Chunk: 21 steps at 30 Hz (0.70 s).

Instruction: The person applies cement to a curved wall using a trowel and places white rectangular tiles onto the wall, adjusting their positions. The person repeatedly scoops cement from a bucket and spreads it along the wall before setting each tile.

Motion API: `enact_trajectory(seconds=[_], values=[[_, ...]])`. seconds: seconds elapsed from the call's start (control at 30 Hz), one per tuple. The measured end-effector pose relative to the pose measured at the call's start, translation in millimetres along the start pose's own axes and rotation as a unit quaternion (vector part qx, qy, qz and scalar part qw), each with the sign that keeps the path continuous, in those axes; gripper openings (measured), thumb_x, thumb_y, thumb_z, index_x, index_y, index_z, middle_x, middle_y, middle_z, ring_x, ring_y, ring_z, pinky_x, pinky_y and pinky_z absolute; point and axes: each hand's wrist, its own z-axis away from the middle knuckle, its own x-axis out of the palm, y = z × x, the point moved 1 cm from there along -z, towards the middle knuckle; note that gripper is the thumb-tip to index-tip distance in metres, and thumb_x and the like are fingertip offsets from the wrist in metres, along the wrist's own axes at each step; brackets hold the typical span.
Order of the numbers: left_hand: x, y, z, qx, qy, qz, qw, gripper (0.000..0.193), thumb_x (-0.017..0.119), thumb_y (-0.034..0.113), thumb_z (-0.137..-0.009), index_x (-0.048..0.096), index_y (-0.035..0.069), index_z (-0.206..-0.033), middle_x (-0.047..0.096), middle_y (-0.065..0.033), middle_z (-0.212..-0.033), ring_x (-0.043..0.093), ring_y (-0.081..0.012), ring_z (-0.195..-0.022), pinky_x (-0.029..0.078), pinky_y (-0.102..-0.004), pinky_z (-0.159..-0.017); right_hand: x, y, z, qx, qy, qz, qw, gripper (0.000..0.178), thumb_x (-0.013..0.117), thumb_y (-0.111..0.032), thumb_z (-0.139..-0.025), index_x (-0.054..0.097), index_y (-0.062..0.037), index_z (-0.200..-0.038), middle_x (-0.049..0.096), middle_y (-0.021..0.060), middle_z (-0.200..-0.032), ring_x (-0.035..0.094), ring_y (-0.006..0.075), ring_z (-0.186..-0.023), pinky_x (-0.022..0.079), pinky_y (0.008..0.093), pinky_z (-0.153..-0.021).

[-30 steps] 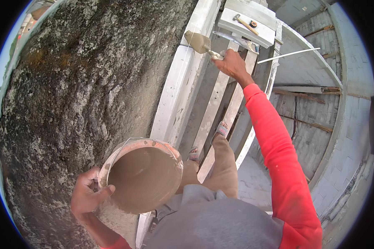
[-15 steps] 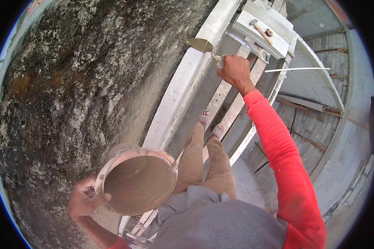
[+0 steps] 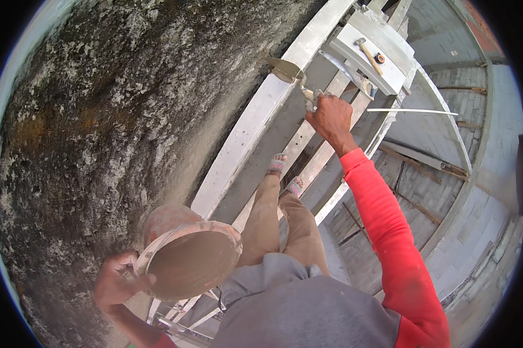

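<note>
My right hand (image 3: pixel 332 120) is closed round the handle of a trowel (image 3: pixel 286 70). The trowel's mortar-smeared blade lies over the pale block ledge (image 3: pixel 238 139), near the rough wall. At the lower left, my left hand (image 3: pixel 121 278) grips the rim of a bucket (image 3: pixel 171 223), thumb inside and fingers outside. The bucket is reddish and tilted, its mouth toward me. Wet grey-brown mortar (image 3: pixel 194 264) coats its inside; how deep it lies I cannot tell.
A dark, rough wall (image 3: pixel 99 116) fills the left. My sandalled feet (image 3: pixel 277 163) stand on wooden planks (image 3: pixel 299 142) high above a lower floor. Ahead, a hammer (image 3: pixel 368 56) and a round tape measure (image 3: pixel 379 58) lie on a white block (image 3: pixel 389 72). A thin white strip (image 3: pixel 412 111) juts out to the right.
The bucket has tipped further, showing more of its outer side. My right hand and the trowel have shifted slightly right and nearer in the picture, as the view itself moved.
</note>
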Motion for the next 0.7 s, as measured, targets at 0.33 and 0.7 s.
enact_trajectory(seconds=[0.33,0.7], values=[[17.9,10.9,-8.0,0.042,0.010,0.024,0.999,0.020,0.085,-0.003,-0.083,0.078,0.001,-0.101,0.077,-0.0020,-0.093,0.065,-0.0050,-0.078,0.054,-0.0272,-0.069,-5.1,-4.3,1.1,0.009,0.007,0.002,1.000,0.029,0.078,-0.028,-0.077,0.077,-0.0009,-0.089,0.077,0.0235,-0.085,0.077,0.0423,-0.079,0.062,0.0526,-0.074],[42.2,22.7,-47.0,0.066,-0.031,-0.060,0.996,0.024,0.085,0.006,-0.083,0.080,0.000,-0.106,0.072,0.0024,-0.079,0.056,-0.0033,-0.069,0.047,-0.0248,-0.063,-0.9,4.3,11.0,0.007,-0.001,-0.004,1.000,0.034,0.079,-0.035,-0.080,0.079,-0.0011,-0.086,0.075,0.0261,-0.080,0.076,0.0446,-0.078,0.060,0.0548,-0.073]])
